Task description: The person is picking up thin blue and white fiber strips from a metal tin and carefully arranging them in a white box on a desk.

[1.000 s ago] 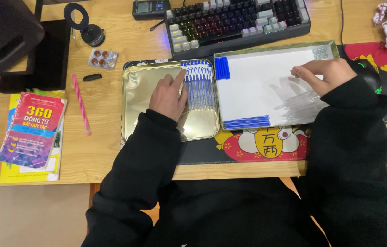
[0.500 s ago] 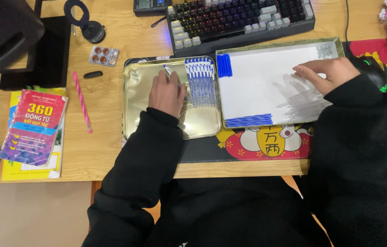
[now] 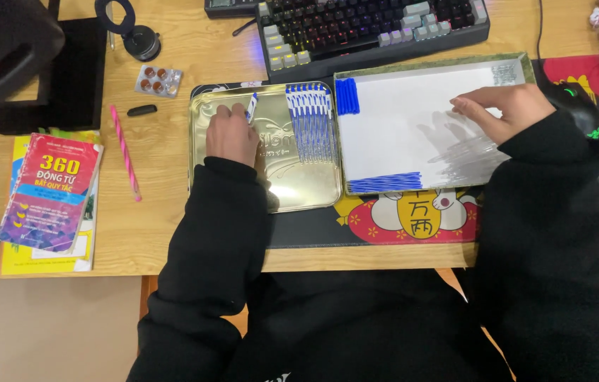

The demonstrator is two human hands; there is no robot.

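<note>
My left hand [image 3: 231, 134] rests inside a shallow gold metal tin lid [image 3: 299, 187] and pinches one blue-and-white pen [image 3: 251, 107] near the lid's far left. A row of several like pens [image 3: 310, 120] lies side by side at the lid's right end. My right hand [image 3: 503, 110] lies flat, fingers spread, on the white base of the open tin box [image 3: 398, 127], near its right end. Blue pen caps [image 3: 347, 95] sit in that box's far left corner and a blue strip [image 3: 384, 183] runs along its near edge.
A keyboard [image 3: 370, 28] lies beyond the tins, a computer mouse [image 3: 575, 102] to the right. On the left of the wooden desk are a pink pen [image 3: 125, 152], a small black cap [image 3: 142, 110], a pill blister [image 3: 158, 79], stacked books [image 3: 52, 191] and a black stand [image 3: 52, 78].
My left hand has moved from the row of pens toward the lid's far left, carrying one pen. My right hand has stayed on the white box.
</note>
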